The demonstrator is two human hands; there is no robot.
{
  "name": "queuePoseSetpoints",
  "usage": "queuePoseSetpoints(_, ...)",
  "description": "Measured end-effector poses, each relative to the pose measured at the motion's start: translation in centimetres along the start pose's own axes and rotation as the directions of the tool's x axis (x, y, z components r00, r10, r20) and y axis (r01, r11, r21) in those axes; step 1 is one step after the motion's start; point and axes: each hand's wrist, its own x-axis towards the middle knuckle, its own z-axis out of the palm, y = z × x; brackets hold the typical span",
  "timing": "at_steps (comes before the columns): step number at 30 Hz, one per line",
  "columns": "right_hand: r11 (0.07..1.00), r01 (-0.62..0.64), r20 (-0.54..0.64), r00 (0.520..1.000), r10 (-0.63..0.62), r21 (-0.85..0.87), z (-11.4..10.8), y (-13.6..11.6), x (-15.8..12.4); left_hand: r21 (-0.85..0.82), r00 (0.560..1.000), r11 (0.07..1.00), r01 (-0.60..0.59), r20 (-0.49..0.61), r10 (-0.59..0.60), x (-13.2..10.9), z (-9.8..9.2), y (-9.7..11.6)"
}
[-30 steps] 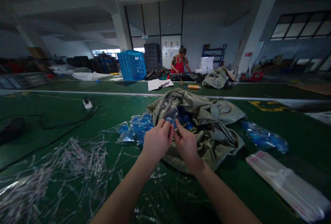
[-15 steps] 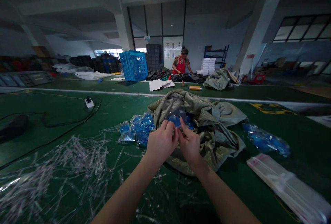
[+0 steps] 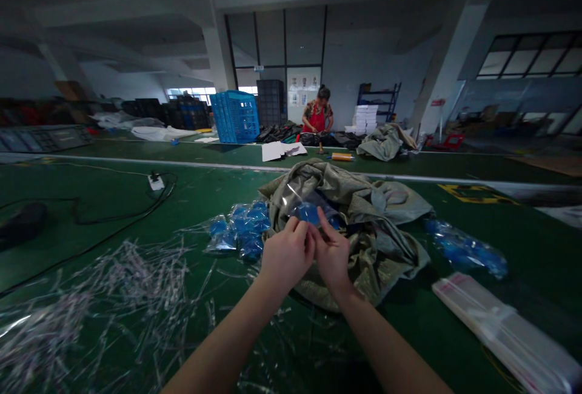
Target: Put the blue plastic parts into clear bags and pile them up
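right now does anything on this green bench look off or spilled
Yes: clear plastic offcuts lie strewn in a tangled scatter across the green work surface, left of the left hand, looking messy beside the blue items in clear bags. A white power socket also sits out on the surface.

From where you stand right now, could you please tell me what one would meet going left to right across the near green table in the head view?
Tangled clear plastic strips → clear bags of blue items → left hand → right hand → clear bag of blue items
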Motion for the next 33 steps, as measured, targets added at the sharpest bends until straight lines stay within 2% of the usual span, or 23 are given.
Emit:
queuePoseSetpoints(4,1.000,0.020,-0.017,1.000,-0.020,-0.015,-0.4,-0.2,0.2,-0.006,1.000,1.000,0.001,-0.021,-0.002,-0.1,-0.1,0.0)
queuePoseSetpoints(7,0.997,0.076,0.053,0.996,-0.074,-0.023,-0.6,-0.3,0.5,-0.019,0.995,0.996,-0.086,-0.045,0.085,-0.2,-0.1,-0.2)
queuePoseSetpoints(9,0.997,0.078,0.080,0.994,-0.077,-0.006,-0.6,-0.3,0.6,-0.016,0.993,0.995,-0.100,-0.072,0.098,-0.2,-0.1,-0.2)
queuePoseSetpoints(14,0.994,0.056,0.008,0.998,-0.057,0.089,-0.3,-0.7,0.4,-0.007,0.995,1.000,0.016,-0.101,-0.016,-0.3,0.3,-0.1)
queuePoseSetpoints(17,0.990,-0.006,0.009,1.000,0.005,0.140,-0.1,-1.2,0.5,-0.002,0.995,0.998,0.061,-0.080,-0.061,-0.2,0.4,-0.1)
queuePoseSetpoints(22,0.956,-0.200,0.006,0.979,0.203,0.214,0.2,-1.4,0.8,0.010,0.994,0.997,0.081,-0.068,-0.080,-0.1,0.4,-0.3)
queuePoseSetpoints(28,0.935,-0.193,0.011,0.980,0.199,0.296,0.6,-1.2,0.5,-0.003,1.000,1.000,0.023,-0.016,-0.023,0.0,0.7,-0.3)
queuePoseSetpoints(33,0.954,-0.181,-0.015,0.982,0.190,0.239,0.4,-0.9,0.8,-0.092,0.999,0.995,-0.031,-0.036,0.028,-0.1,0.9,-0.2)
